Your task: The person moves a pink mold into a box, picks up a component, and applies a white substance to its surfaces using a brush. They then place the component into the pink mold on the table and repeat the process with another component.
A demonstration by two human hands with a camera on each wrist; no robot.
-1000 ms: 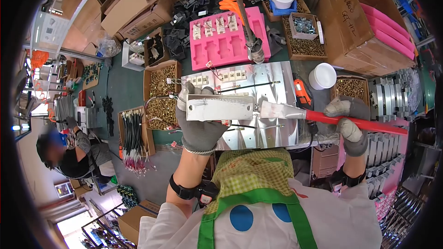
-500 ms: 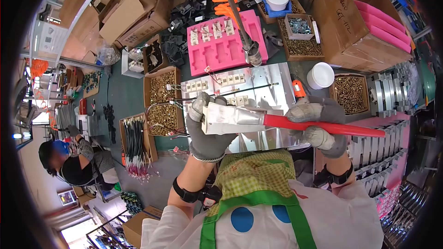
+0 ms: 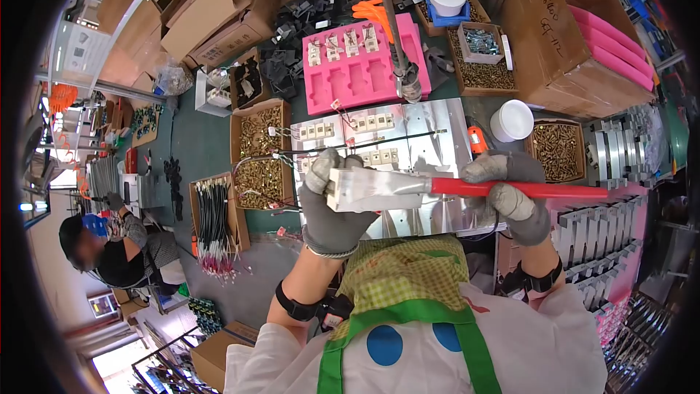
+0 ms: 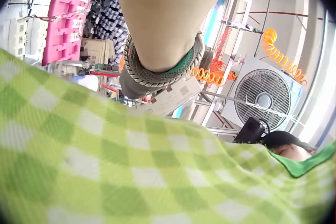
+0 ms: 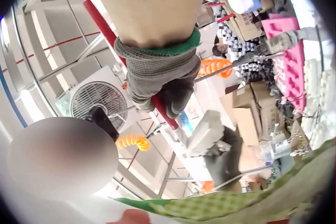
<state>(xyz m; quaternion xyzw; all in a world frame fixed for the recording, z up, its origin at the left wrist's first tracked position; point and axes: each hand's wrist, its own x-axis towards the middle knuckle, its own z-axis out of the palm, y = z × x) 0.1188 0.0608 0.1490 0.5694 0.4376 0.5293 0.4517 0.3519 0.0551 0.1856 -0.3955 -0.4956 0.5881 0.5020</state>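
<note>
In the head view my gloved left hand (image 3: 332, 215) grips the left end of a pale metal part (image 3: 364, 204), above shiny metal plates (image 3: 452, 138). My gloved right hand (image 3: 514, 197) holds the red handle (image 3: 565, 190) of a brush-like tool, whose flat whitish head (image 3: 394, 181) lies across the part; the contact beneath it is hidden. The right wrist view shows the right hand (image 5: 168, 87) round the red handle (image 5: 100, 20), and the pale part (image 5: 207, 132) in the left hand (image 5: 223, 161). Only some of the left glove (image 4: 134, 85) shows in the left wrist view.
Behind the plates lies a pink foam tray (image 3: 343, 87), with a hanging tool (image 3: 408, 84) over it. Brass pieces fill boxes on the left (image 3: 255, 179) and right (image 3: 558, 149). A white tub (image 3: 512, 120) stands near an orange tool (image 3: 476, 140).
My right hand has moved left, bringing the tool's head from beside the part's right end to over it. My left hand has shifted slightly right, and the part is turned differently.
</note>
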